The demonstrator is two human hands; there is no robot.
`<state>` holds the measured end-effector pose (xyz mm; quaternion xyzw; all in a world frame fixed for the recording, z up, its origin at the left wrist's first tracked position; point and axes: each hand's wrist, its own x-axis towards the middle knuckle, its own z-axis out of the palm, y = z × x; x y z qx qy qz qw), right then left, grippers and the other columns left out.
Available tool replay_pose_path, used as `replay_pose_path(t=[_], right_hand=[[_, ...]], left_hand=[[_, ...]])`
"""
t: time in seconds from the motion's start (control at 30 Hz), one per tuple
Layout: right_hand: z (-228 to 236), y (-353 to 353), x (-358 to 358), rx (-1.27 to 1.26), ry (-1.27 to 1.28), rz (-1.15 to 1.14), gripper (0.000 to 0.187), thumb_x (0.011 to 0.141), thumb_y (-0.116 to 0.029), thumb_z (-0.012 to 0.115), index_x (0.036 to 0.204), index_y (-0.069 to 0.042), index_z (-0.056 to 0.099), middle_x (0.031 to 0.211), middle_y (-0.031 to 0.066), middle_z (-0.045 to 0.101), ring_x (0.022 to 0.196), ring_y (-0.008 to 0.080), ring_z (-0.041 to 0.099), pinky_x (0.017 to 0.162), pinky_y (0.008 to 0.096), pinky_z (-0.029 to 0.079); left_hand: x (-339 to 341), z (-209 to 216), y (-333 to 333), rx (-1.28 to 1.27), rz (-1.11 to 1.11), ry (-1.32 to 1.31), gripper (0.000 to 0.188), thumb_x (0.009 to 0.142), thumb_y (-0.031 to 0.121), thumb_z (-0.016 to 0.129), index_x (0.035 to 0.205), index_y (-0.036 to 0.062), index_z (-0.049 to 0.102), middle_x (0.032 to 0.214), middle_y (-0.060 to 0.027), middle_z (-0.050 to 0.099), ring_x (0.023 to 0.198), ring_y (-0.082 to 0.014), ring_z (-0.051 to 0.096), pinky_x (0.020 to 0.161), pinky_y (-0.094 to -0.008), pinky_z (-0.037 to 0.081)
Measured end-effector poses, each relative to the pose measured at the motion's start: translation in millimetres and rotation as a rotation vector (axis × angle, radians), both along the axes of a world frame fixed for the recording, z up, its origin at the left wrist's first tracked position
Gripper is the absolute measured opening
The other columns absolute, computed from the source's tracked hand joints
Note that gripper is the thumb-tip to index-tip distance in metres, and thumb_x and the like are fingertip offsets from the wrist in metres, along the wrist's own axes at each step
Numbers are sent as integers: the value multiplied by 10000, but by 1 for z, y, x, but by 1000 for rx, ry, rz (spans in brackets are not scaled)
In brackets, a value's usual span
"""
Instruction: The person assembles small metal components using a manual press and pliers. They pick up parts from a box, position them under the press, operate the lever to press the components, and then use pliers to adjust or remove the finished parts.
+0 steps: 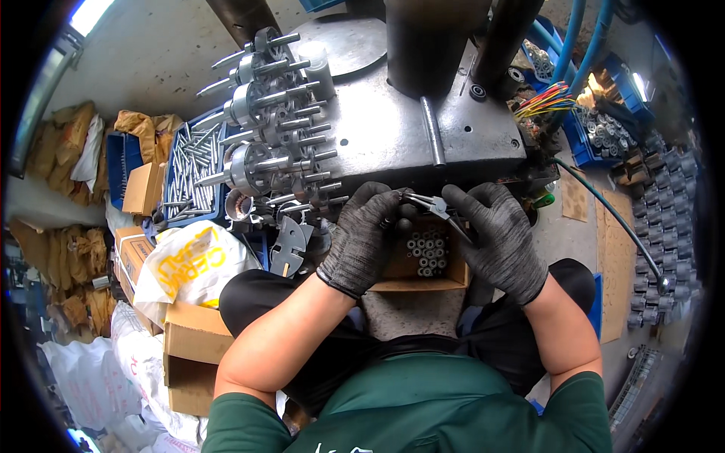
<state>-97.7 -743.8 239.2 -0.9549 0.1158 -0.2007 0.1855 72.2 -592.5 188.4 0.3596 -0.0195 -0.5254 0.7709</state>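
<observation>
Both my hands wear dark grey gloves and meet at the front edge of the metal machine bed (461,143). My right hand (507,245) is closed around a pair of pliers (438,206), whose jaws point left. The jaw tips reach the fingertips of my left hand (361,238), which are pinched together around something small and dark, too small to name. Below my hands is an open cardboard box (419,285) with several small round metal parts (429,253) standing in it. A loose steel rod (433,132) lies on the bed.
Shafts with round metal parts (249,106) stack up on the bed's left, beside a blue bin (219,205) of steel shafts. Dark columns (423,45) rise at the back. Coloured wires (547,102) and a green hose (604,200) are at right; many grey castings (664,226) line the floor.
</observation>
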Motion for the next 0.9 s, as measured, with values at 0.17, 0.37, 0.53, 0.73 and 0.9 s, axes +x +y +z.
replay_pose_path(t=[0.17,0.37,0.53,0.73,0.9], right_hand=[[-6,-2,1,-113,-26,2,678,631,0,738,1290,-155,697,1008,134,657,894,321,642,751,441,554],[-6,-1,4,-116,-28,-2,658,637,-11,746,1275,-167,712,1002,120,660,891,306,645,746,431,554],[-9,-2,5,-143,-17,-11,647,651,-22,744,1279,-171,712,1004,118,662,894,303,646,743,429,555],[-3,-2,7,-182,13,17,645,681,-42,755,1311,-168,694,1020,127,659,887,312,649,750,433,559],[4,6,16,372,61,18,670,743,16,717,1391,-135,635,992,154,637,891,335,663,789,401,571]], left_hand=[[-1,2,-1,31,13,-29,63,963,113,688,967,82,633,960,-58,693,848,-131,662,724,-246,547],[-2,1,0,52,23,-71,58,973,111,683,968,84,631,957,-56,688,819,-121,663,688,-230,552],[-2,0,1,51,22,-73,72,977,128,687,980,87,629,936,-46,679,809,-114,659,692,-228,552],[0,0,7,116,-7,-214,101,987,163,690,996,86,624,949,-50,687,804,-111,656,686,-237,541],[-5,23,16,116,135,-217,154,1029,227,642,1057,79,611,984,-64,701,779,-118,653,687,-238,531]])
